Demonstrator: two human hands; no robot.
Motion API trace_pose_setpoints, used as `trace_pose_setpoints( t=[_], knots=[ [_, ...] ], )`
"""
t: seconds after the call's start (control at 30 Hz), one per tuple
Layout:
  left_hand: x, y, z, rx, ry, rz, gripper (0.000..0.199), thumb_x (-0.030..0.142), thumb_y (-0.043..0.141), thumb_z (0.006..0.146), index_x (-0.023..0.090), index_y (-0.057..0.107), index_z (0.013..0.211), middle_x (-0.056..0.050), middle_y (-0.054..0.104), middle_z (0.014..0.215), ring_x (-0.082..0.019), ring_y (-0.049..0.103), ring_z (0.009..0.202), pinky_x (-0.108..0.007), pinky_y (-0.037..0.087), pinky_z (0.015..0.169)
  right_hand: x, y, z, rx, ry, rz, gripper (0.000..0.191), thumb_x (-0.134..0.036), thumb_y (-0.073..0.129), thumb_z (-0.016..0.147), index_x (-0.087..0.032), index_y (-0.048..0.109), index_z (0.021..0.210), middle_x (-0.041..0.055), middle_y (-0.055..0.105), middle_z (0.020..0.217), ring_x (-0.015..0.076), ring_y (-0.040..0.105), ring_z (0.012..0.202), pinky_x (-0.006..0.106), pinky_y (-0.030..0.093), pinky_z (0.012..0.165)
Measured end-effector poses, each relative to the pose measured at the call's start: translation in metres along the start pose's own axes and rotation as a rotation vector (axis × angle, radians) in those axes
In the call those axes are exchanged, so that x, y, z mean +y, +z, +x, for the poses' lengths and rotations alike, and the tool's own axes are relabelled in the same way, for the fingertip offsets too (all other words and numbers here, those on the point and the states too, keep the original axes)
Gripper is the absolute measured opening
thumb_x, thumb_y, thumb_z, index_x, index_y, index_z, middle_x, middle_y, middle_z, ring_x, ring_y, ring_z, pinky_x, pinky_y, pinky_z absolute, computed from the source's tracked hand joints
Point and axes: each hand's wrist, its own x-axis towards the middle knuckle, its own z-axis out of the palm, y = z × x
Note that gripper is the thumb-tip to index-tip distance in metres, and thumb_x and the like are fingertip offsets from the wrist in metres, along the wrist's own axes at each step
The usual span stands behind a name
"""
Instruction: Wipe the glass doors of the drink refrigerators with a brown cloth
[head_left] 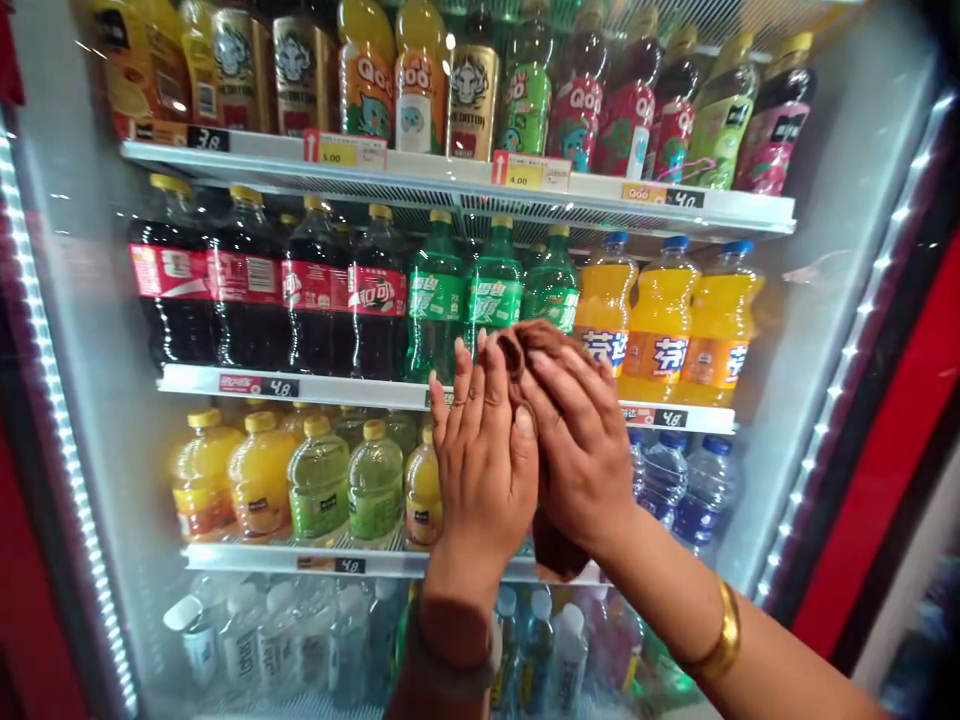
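My left hand (484,450) is raised in front of the drinks cooler, flat with its fingers stretched out, apparently against the glass. Its thumb side lies close beside a brown cloth (559,545). My right hand (589,450) holds this cloth bunched under its palm and fingers. Folds of the cloth show above the fingers, and a loose end hangs below the palm. Behind my hands stand green soda bottles (495,285) and orange soda bottles (660,310), partly covered by the hands and cloth.
Cola bottles (247,290) stand left on the same shelf. Juice bottles (319,485) fill the shelf below, water bottles (240,630) the bottom. More bottles and gold cans (472,90) stand on top. Light strips (60,430) and a red frame (870,480) edge the cooler.
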Motion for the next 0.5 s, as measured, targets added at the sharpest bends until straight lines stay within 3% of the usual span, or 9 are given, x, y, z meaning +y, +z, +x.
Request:
trace_pose_setpoints(
  t=[0.13, 0.23, 0.33, 0.43, 0.5],
  knots=[
    [-0.001, 0.000, 0.000, -0.058, 0.016, -0.011, 0.060, 0.033, 0.032, 0.112, 0.032, 0.019, 0.170, 0.001, 0.015, 0.179, -0.022, 0.006, 0.167, -0.056, -0.001, 0.137, 0.005, -0.016, -0.023, -0.122, -0.122, -0.051, 0.066, -0.023, 0.061, 0.100, -0.027, 0.040, 0.163, 0.0063, 0.067, 0.145, 0.0253, 0.049, 0.150, 0.056, 0.026, 0.135],
    [0.001, 0.005, -0.001, -0.034, 0.016, -0.008, 0.059, 0.033, 0.036, 0.110, 0.034, 0.026, 0.168, 0.002, 0.016, 0.179, -0.023, 0.005, 0.167, -0.056, -0.004, 0.137, 0.008, -0.020, -0.018, -0.062, 0.024, -0.069, 0.063, -0.025, 0.060, 0.100, -0.029, 0.045, 0.160, 0.0097, 0.061, 0.152, 0.0297, 0.049, 0.149, 0.061, 0.031, 0.131],
    [0.002, 0.007, -0.003, 0.003, 0.004, -0.045, 0.061, 0.034, 0.031, 0.112, 0.031, 0.017, 0.170, 0.000, 0.019, 0.178, -0.022, 0.008, 0.167, -0.055, -0.004, 0.137, -0.004, -0.008, -0.011, 0.001, 0.135, -0.039, 0.065, -0.024, 0.055, 0.101, -0.032, 0.039, 0.163, 0.0084, 0.058, 0.155, 0.0291, 0.046, 0.152, 0.060, 0.036, 0.130],
    [0.005, 0.005, -0.003, -0.009, -0.011, -0.073, 0.060, 0.035, 0.028, 0.112, 0.030, 0.014, 0.171, -0.002, 0.021, 0.178, -0.023, 0.012, 0.167, -0.056, -0.004, 0.136, -0.008, -0.007, -0.017, -0.060, -0.005, -0.021, 0.069, -0.020, 0.054, 0.102, -0.030, 0.030, 0.167, 0.0047, 0.065, 0.149, 0.0235, 0.044, 0.153, 0.054, 0.031, 0.133],
    [0.009, 0.005, -0.004, -0.046, -0.009, -0.052, 0.060, 0.034, 0.031, 0.112, 0.031, 0.018, 0.171, -0.002, 0.022, 0.178, -0.025, 0.010, 0.167, -0.059, -0.006, 0.135, 0.002, -0.019, -0.022, -0.135, -0.109, -0.035, 0.069, -0.023, 0.057, 0.102, -0.028, 0.033, 0.166, 0.0050, 0.067, 0.146, 0.0234, 0.047, 0.151, 0.055, 0.027, 0.135]
  ],
)
